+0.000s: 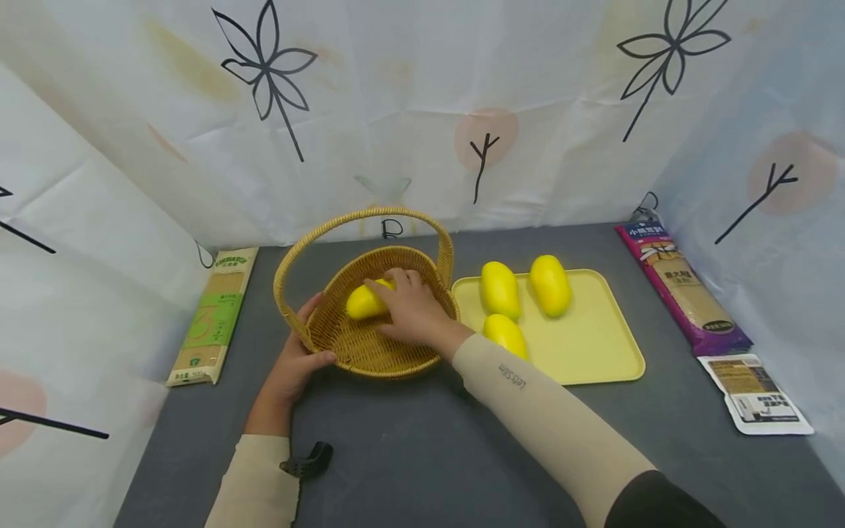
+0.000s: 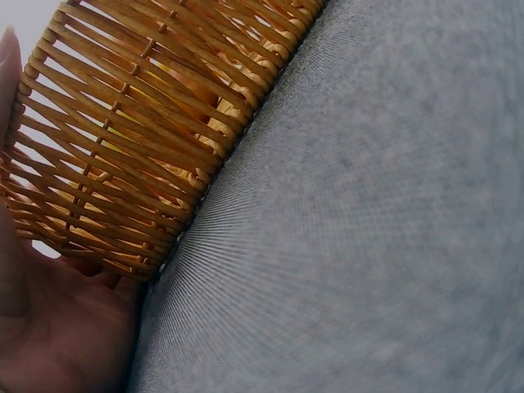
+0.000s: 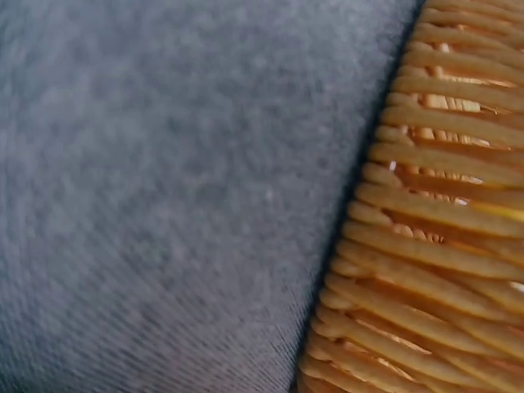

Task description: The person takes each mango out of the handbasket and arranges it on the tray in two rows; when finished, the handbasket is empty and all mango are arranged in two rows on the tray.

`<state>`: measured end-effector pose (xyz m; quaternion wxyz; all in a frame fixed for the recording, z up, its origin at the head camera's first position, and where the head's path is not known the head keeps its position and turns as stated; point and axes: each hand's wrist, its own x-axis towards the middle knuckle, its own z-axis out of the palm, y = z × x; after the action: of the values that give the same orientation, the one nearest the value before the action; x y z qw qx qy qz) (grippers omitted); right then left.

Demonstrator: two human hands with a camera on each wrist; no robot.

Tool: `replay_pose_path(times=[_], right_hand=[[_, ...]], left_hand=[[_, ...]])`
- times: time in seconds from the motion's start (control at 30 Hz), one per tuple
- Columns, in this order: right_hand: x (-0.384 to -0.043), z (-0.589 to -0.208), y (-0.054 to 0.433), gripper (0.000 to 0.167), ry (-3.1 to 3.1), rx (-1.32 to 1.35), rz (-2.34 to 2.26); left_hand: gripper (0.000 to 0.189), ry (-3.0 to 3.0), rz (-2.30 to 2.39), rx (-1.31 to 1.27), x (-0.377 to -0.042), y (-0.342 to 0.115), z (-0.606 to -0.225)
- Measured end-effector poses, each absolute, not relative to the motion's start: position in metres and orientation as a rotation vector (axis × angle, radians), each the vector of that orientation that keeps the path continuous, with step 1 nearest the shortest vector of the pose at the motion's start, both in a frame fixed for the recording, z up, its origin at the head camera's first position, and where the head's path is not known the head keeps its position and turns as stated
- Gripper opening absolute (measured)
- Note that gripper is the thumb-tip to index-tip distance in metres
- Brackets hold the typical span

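Observation:
A woven wicker basket [image 1: 376, 359] with a tall arched handle stands on the grey table. My left hand [image 1: 297, 364] grips its left side, thumb at the near rim and fingers behind the wall. The left wrist view shows this hand [image 2: 65, 327] against the wickerwork [image 2: 123, 123]. Inside the basket, my right hand [image 1: 412, 312] holds a yellow mango [image 1: 363, 302] at its right end, the thumb and index finger on either side of it. The right wrist view shows only the basket's outer wall [image 3: 442, 246] and the table; the right hand is hidden there.
Right of the basket lies a yellow tray [image 1: 587, 345] with three mangoes, one [image 1: 505, 334] partly behind the right forearm. A green-labelled noodle pack [image 1: 214, 315] lies at left; a purple pack [image 1: 686, 286] and a white pouch [image 1: 755, 394] lie at right. Patterned cloth [image 1: 396, 110] surrounds the table.

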<state>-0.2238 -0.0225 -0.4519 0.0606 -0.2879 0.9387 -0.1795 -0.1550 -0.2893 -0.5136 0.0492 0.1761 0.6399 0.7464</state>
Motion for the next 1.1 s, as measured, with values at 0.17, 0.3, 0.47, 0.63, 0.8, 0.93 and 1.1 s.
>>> replay_pose_path(times=[0.17,0.3,0.47,0.63,0.8,0.93,1.1], right_hand=[[-0.222,-0.454,-0.024,0.073,2.854,-0.885,-0.435],[-0.222,-0.454,-0.024,0.070,2.845,-0.897,-0.423],[-0.225,-0.455,-0.022,0.070,2.810,-0.914,-0.550],[-0.227,-0.455,-0.019,0.065,2.688,-0.954,-0.845],[-0.225,-0.450,-0.016,0.060,2.587,-0.955,-0.983],[-0.224,-0.448,-0.013,0.067,2.501,-0.902,-1.112],[-0.225,-0.448,-0.009,0.068,2.393,-0.790,-1.344]], left_hand=[[0.106,1.952,2.273,0.543,-0.155,-0.290,-0.514],[0.107,1.951,2.273,0.542,-0.156,-0.290,-0.513],[0.108,1.941,2.280,0.549,-0.156,-0.291,-0.514],[0.107,1.907,2.284,0.583,-0.157,-0.291,-0.515],[0.105,1.896,2.288,0.601,-0.157,-0.291,-0.516],[0.105,1.903,2.287,0.600,-0.158,-0.292,-0.518],[0.106,1.928,2.281,0.579,-0.157,-0.291,-0.517]])
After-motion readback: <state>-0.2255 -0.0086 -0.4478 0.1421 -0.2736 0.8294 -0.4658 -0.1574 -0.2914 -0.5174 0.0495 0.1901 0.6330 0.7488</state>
